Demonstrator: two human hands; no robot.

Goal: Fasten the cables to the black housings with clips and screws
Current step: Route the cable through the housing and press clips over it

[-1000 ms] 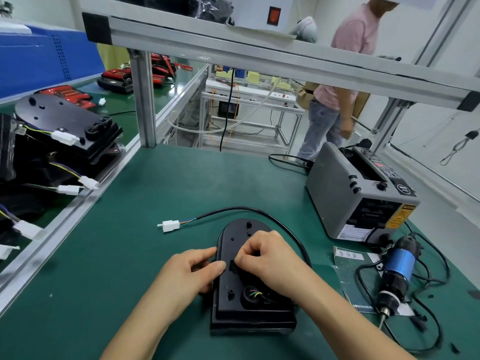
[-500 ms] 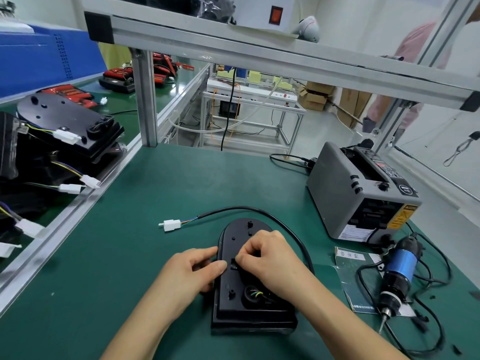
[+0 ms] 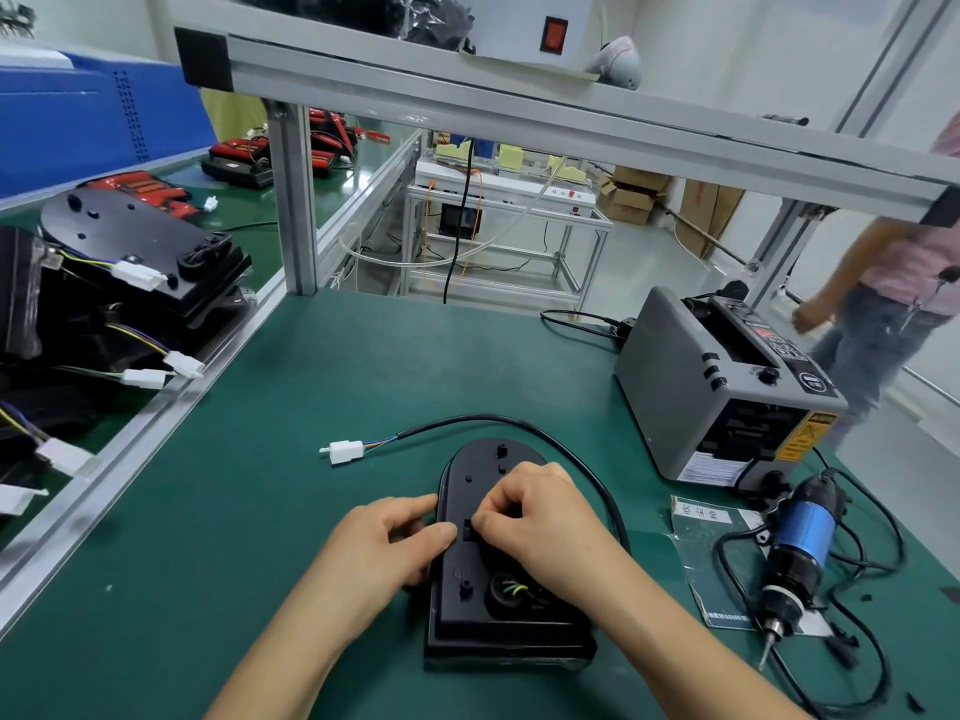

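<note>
— Where do we have the black housing [image 3: 483,615]?

— Flat on the green bench mat [image 3: 218,511], at 6 o'clock in our view, rounded end toward 12 o'clock. Both our hands are on it.

— How do our fingers sit?

— Our left hand [image 3: 384,548] grips the housing's 9 o'clock edge, thumb laid on the top face and fingers curled at the rim. Our right hand [image 3: 545,522] is bunched over the middle, fingertips curled in and pinching a small black piece [image 3: 467,530] against the housing. We cannot tell whether that piece is a clip.

— And the cable [image 3: 519,423]?

— It runs up past the housing's 3 o'clock side from under our right hand, arcs over 12 o'clock, and ends at a white connector [image 3: 345,452] lying on the mat at 10 o'clock from the housing. Coloured wires [image 3: 511,589] show in a round opening near the housing's 6 o'clock end.

— What else do we see?

— A blue electric screwdriver [image 3: 800,543] lies at 3 o'clock from the housing, tip toward 6, with its cord looped beside it. A grey tape dispenser [image 3: 717,397] stands at 2 o'clock. More black housings with white connectors are piled at 9 o'clock of our view [image 3: 140,246]. A person in a pink top [image 3: 909,272] stands beyond the bench at 2 o'clock.
</note>
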